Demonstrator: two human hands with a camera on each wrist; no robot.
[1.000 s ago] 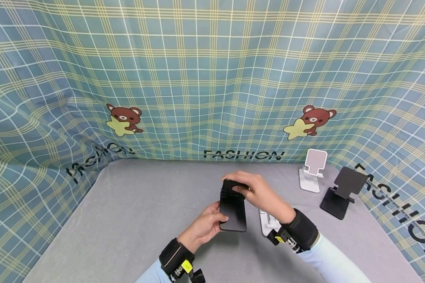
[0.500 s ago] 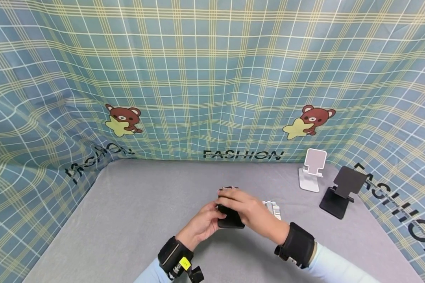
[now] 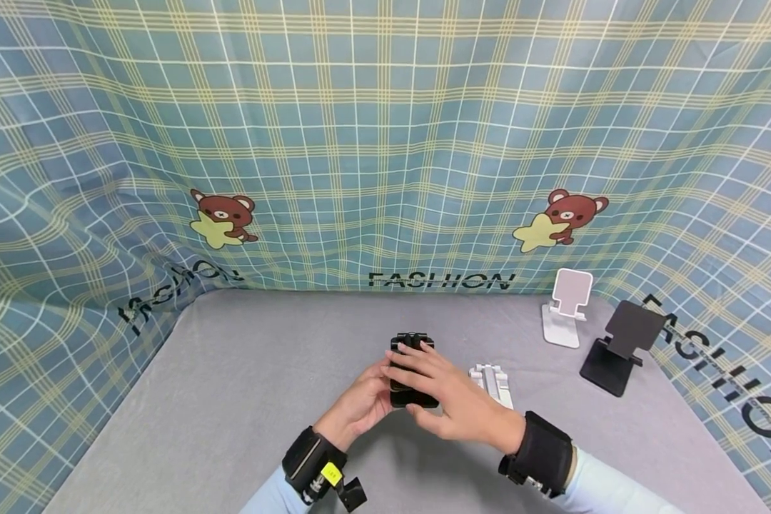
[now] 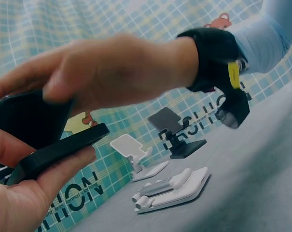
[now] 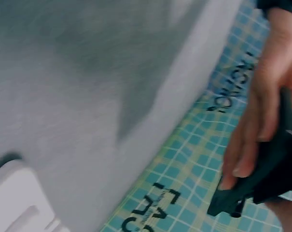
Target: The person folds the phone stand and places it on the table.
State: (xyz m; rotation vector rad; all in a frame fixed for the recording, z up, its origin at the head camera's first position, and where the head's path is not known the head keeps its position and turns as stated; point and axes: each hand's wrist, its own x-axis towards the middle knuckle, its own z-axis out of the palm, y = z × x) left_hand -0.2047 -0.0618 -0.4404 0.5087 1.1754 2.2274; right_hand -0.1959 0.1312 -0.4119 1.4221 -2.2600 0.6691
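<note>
A black folding phone stand (image 3: 416, 400) is held above the grey table, partly hidden by the hands in the head view. My left hand (image 3: 362, 401) grips its left edge; in the left wrist view the base (image 4: 63, 149) lies between thumb and fingers. My right hand (image 3: 457, 400) lies over the stand from the right with fingers fairly straight, touching the panel (image 4: 32, 118), which is tilted at an angle to the base. In the right wrist view the left hand's fingers (image 5: 244, 145) lie along the stand's underside.
A white folded phone stand (image 3: 492, 384) lies on the table (image 3: 263, 400) just right of the hands. Farther right, a white phone stand (image 3: 572, 294) and a black phone stand (image 3: 632, 330) stand unfolded. A plaid cloth (image 3: 385, 178) surrounds the table's back and sides.
The black stand's panel has been folded down toward its base and the stand has shifted slightly left. My right hand has moved from its top edge to over its face, fingers straightening.
</note>
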